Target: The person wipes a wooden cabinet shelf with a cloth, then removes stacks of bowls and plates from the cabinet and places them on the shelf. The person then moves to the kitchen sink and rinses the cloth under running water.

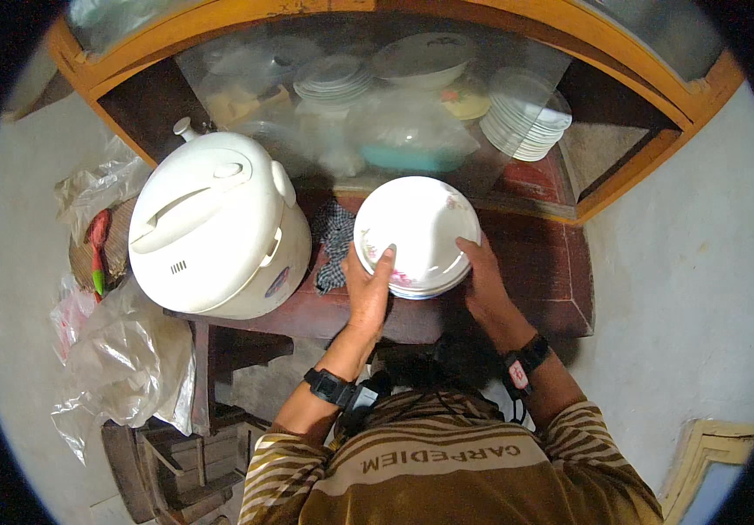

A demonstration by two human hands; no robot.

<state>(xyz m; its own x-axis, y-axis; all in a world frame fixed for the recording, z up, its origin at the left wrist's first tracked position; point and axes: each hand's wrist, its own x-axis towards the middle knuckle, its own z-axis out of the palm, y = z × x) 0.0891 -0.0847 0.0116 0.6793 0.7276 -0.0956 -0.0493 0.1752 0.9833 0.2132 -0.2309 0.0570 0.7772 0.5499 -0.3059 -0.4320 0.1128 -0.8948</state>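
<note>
A short stack of white plates with pink floral prints (419, 230) is held between my two hands over the dark red wooden tabletop. My left hand (370, 282) grips the stack's near left side, its thumb over the rim. On the right side, my right hand (485, 275) holds the rim with its thumb on top; most of its fingers are hidden beneath. A checkered cloth (333, 252) lies on the table just left of the plates. Left of the cloth stands a white rice cooker (219, 223), its lid closed.
A wooden cabinet frame (587, 213) with sliding glass (521, 177) rises behind the table. Inside are a tall stack of plates (521, 125), smaller stacked dishes (332, 79) and a large bowl (423, 62). Plastic bags (131, 354) hang at left above a wooden stool (187, 453).
</note>
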